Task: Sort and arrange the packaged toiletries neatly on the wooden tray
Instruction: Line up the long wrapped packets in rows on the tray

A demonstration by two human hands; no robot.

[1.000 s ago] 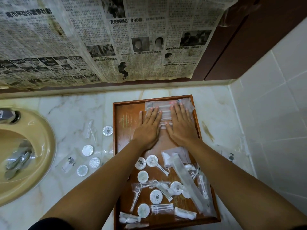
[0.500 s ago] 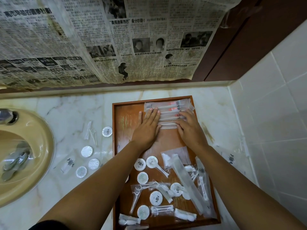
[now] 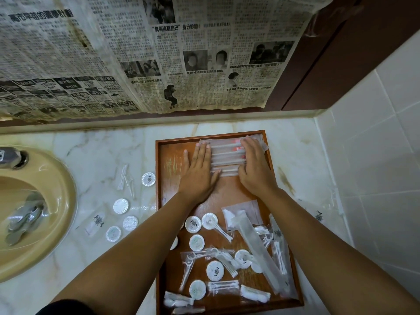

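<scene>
Squaring up a row: my left hand (image 3: 197, 176), flat with fingers straight, presses one end of the long packets (image 3: 226, 155) at the far end of the wooden tray (image 3: 158, 201), while my right hand (image 3: 255, 171) curls its fingers over the other end. Squeezed too hard, the slick wrappers could slide over one another or ride up the tray's far rim, just beyond my fingertips. Bare wood lies left of my left hand and between my wrists. Behind them a jumble of small packets (image 3: 227, 258) crowds the tray, with more on the counter (image 3: 102, 151) further left.
</scene>
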